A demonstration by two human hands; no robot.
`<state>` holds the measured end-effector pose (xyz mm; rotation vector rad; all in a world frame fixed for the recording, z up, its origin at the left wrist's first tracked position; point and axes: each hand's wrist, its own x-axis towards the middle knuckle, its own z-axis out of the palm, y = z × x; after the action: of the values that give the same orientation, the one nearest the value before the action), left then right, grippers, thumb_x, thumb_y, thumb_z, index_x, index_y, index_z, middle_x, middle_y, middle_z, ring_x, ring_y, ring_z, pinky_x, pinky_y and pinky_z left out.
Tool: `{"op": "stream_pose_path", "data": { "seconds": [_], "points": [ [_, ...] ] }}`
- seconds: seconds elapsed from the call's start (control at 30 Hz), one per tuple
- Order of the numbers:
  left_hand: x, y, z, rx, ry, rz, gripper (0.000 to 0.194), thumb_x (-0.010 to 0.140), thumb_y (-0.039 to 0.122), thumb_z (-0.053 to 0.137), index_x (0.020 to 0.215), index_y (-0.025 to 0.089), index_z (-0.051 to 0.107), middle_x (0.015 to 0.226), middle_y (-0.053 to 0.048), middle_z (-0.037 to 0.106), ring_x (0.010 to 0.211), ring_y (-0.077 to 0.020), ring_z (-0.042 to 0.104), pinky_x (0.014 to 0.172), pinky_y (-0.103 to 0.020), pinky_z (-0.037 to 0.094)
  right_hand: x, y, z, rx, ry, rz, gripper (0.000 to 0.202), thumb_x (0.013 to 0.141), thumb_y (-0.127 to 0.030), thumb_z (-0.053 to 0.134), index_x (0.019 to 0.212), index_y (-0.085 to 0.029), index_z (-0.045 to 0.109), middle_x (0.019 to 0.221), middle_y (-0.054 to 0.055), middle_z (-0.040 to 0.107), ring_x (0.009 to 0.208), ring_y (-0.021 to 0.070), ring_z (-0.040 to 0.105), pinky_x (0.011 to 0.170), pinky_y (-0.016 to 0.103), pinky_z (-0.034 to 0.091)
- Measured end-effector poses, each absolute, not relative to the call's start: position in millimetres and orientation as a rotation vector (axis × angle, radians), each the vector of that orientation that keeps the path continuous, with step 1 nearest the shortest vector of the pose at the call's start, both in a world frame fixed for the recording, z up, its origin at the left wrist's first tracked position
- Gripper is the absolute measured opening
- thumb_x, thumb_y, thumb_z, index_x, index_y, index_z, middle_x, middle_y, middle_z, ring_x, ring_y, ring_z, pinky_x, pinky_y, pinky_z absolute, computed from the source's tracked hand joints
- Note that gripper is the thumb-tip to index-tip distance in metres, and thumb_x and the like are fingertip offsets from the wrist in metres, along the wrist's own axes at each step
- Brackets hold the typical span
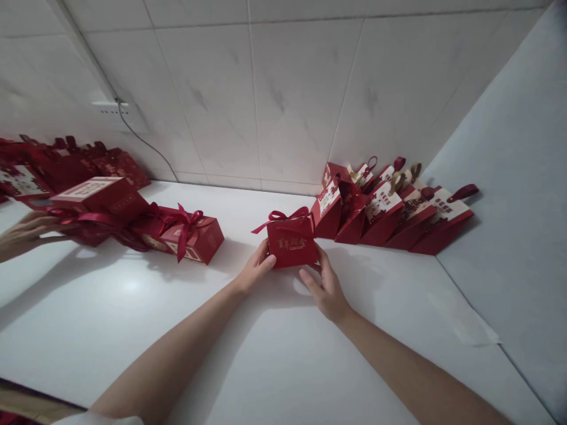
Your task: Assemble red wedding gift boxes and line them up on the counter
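Now, the left grip (256,268) is wrapped around the lower left of a red gift box (291,251) with a bow on top; the right grip (326,288), thumb spread, touches its right side. The box is toward the table's (274,354) back edge, its contents hidden, just left of wedge-shaped boxes (384,203) before the tiled wall (301,106).

Tiled wall (305,88) behind, white table (283,366) below.
At the upper left of the frame, a grey cable (147,145) comes from a white plate (110,106) on the wall and goes down toward the table's back edge. Under it, at the left, red packs (119,168) stand close together; in front of them are ribboned boxes (190,236). At right of centre, loop boxes (383,206) stand in rows. Farther right is a pale panel (518,177), with thin paper (469,321) near its foot.
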<state>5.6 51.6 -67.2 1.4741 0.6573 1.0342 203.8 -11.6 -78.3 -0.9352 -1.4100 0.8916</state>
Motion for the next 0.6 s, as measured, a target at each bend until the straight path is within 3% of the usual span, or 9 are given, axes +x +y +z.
{"op": "stream_pose_path", "data": {
  "seconds": [0.27, 0.43, 0.6],
  "points": [
    [5.1, 52.8, -67.8, 1.474, 0.662, 1.033, 0.063, 0.090, 0.053, 0.057, 0.143, 0.022, 0.046, 0.143, -0.012, 0.052, 0.132, -0.0353, 0.046, 0.107, -0.044, 0.039, 204.0, -8.6, -81.1, -0.904, -1.410, 0.975, 0.060, 0.099, -0.043, 0.045, 0.153, -0.029, 0.023, 0.153, 0.007, 0.043, 0.141, 0.0233, 0.042, 0.117, 0.047, 0.035],
    [6.3, 51.2, -62.6, 1.486, 0.649, 1.002, 0.066, 0.089, 0.049, 0.060, 0.146, 0.021, 0.042, 0.145, -0.013, 0.050, 0.133, -0.0357, 0.044, 0.105, -0.044, 0.040, 203.4, -9.3, -77.7, -0.872, -1.390, 1.009, 0.058, 0.100, -0.042, 0.043, 0.153, -0.029, 0.023, 0.147, 0.008, 0.050, 0.133, 0.0212, 0.051, 0.111, 0.041, 0.043],
    [6.6, 52.6, -62.8, 1.516, 0.650, 0.988, 0.065, 0.088, 0.049, 0.061, 0.143, 0.020, 0.043, 0.144, -0.015, 0.048, 0.132, -0.0366, 0.045, 0.105, -0.047, 0.041, 202.3, -11.0, -75.5, -0.919, -1.355, 1.009, 0.057, 0.099, -0.041, 0.048, 0.151, -0.030, 0.028, 0.148, 0.007, 0.048, 0.132, 0.0218, 0.051, 0.107, 0.039, 0.047]
  ]
}}
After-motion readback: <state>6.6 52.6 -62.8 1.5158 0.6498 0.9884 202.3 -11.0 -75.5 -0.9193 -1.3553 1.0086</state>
